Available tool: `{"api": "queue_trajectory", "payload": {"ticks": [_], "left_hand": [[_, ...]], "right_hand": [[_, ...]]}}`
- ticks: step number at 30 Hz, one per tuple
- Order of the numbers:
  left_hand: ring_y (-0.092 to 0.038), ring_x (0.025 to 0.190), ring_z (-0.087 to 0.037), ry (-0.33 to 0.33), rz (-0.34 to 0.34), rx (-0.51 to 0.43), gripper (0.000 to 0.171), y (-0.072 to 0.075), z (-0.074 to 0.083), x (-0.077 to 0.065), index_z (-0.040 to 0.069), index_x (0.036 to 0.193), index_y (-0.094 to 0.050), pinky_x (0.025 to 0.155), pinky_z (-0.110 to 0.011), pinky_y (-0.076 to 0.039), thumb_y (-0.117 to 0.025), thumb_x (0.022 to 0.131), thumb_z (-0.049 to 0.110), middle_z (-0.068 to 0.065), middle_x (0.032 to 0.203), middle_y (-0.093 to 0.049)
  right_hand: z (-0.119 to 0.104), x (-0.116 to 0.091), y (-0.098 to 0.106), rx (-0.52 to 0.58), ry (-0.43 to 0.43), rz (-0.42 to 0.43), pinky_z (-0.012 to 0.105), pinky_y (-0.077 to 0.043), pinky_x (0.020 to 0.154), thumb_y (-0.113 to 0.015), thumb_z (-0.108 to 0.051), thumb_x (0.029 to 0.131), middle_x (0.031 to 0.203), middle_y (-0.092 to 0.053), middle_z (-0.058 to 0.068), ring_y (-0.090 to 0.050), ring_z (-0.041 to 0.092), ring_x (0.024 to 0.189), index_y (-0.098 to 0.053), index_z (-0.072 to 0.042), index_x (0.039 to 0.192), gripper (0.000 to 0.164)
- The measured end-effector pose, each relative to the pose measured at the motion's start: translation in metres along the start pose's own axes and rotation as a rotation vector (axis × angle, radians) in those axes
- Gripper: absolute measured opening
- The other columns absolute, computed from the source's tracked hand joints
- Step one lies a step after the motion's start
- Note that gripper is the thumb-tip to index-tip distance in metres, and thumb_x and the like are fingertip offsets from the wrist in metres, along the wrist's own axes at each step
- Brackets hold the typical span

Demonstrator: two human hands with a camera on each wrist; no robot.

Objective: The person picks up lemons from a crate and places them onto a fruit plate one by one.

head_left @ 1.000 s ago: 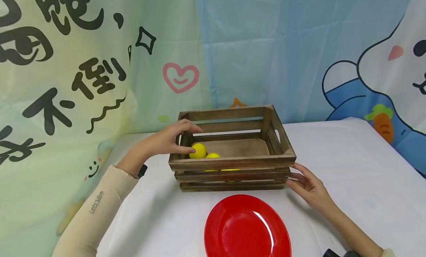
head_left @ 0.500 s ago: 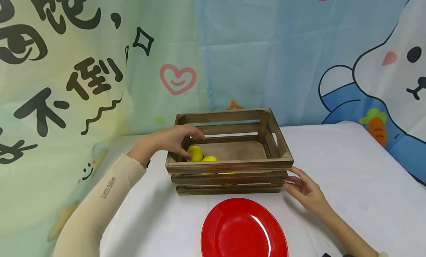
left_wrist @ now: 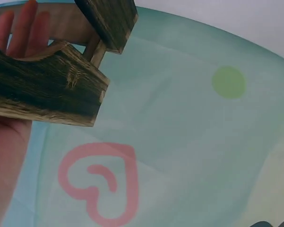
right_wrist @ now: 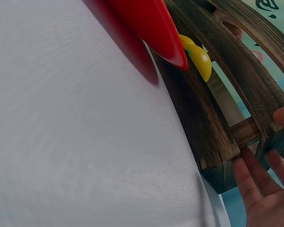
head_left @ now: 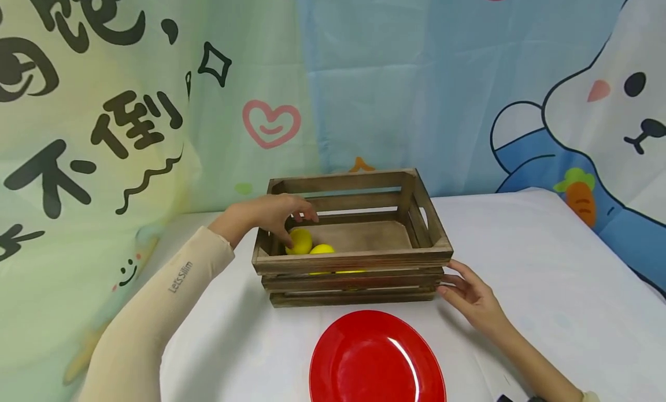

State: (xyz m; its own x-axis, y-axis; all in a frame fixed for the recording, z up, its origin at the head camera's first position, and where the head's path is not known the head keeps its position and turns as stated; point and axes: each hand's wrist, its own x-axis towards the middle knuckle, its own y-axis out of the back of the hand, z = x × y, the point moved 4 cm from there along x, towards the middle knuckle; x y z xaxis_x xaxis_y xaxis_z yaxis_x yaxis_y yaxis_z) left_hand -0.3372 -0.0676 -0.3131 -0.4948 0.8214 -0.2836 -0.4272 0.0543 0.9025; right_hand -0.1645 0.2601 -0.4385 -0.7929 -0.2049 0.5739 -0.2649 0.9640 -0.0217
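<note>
A dark brown slatted wooden crate (head_left: 354, 262) stands on the white table. Round yellow fruits (head_left: 300, 241) lie in its left part; one shows a small green tip through the slats in the right wrist view. My left hand (head_left: 273, 213) reaches over the crate's left end, thumb at the nearest fruit and fingers arched above it. In the left wrist view its fingers (left_wrist: 26, 28) show beyond the notched end slat, the fruit hidden. My right hand (head_left: 476, 303) rests its fingertips against the crate's right end, near the front corner. Spread fingers (right_wrist: 248, 182) touch the wood.
A glossy red plate (head_left: 377, 358) lies on the white tablecloth (head_left: 234, 356) just in front of the crate. Close behind the crate hangs a printed cloth backdrop (head_left: 374, 89) with a cartoon figure at the right.
My left hand has reached deeper into the crate, its thumb lower beside the fruit. My right hand keeps its place at the crate's end. The whole head view has shifted slightly.
</note>
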Motion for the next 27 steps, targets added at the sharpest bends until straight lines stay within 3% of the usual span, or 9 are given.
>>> {"api": "queue_trajectory", "payload": {"ticks": [8, 15, 23, 27], "left_hand": [[-0.056, 0.115, -0.024, 0.090, -0.109, 0.173, 0.060, -0.001, -0.007, 0.011, 0.017, 0.131, -0.058, 0.094, -0.040, -0.049, -0.083, 0.077, 0.011, -0.007, 0.132, -0.056], [-0.057, 0.115, -0.027, 0.047, -0.146, 0.220, 0.057, -0.005, -0.008, 0.027, 0.013, 0.130, -0.059, 0.096, -0.040, -0.049, -0.081, 0.078, 0.006, -0.008, 0.130, -0.059], [-0.055, 0.123, -0.022, 0.171, -0.226, 0.343, 0.083, -0.013, -0.010, 0.038, 0.020, 0.147, -0.042, 0.098, -0.039, -0.048, -0.084, 0.077, 0.024, -0.003, 0.140, -0.054], [-0.049, 0.130, -0.023, 0.169, -0.276, 0.293, 0.088, -0.019, -0.008, 0.042, 0.016, 0.150, -0.037, 0.103, -0.039, -0.045, -0.084, 0.076, 0.028, -0.005, 0.145, -0.050]], "right_hand": [[-0.002, 0.000, -0.003, -0.028, -0.022, -0.012, 0.017, -0.049, 0.090, -0.055, 0.018, 0.089, 0.136, -0.052, -0.010, -0.059, 0.003, 0.115, -0.046, -0.010, 0.142, 0.061], [-0.003, -0.001, -0.002, -0.030, -0.024, -0.006, 0.017, -0.049, 0.090, -0.051, 0.026, 0.084, 0.134, -0.053, -0.009, -0.059, 0.003, 0.115, -0.046, -0.010, 0.142, 0.068], [-0.002, 0.000, -0.002, -0.015, -0.014, -0.007, 0.017, -0.049, 0.092, -0.049, 0.032, 0.080, 0.133, -0.055, -0.007, -0.059, 0.005, 0.115, -0.046, -0.008, 0.141, 0.073], [-0.001, 0.000, -0.003, -0.024, -0.045, 0.002, 0.017, -0.049, 0.091, -0.049, 0.031, 0.081, 0.132, -0.056, -0.008, -0.060, 0.005, 0.113, -0.046, -0.009, 0.141, 0.072]]}}
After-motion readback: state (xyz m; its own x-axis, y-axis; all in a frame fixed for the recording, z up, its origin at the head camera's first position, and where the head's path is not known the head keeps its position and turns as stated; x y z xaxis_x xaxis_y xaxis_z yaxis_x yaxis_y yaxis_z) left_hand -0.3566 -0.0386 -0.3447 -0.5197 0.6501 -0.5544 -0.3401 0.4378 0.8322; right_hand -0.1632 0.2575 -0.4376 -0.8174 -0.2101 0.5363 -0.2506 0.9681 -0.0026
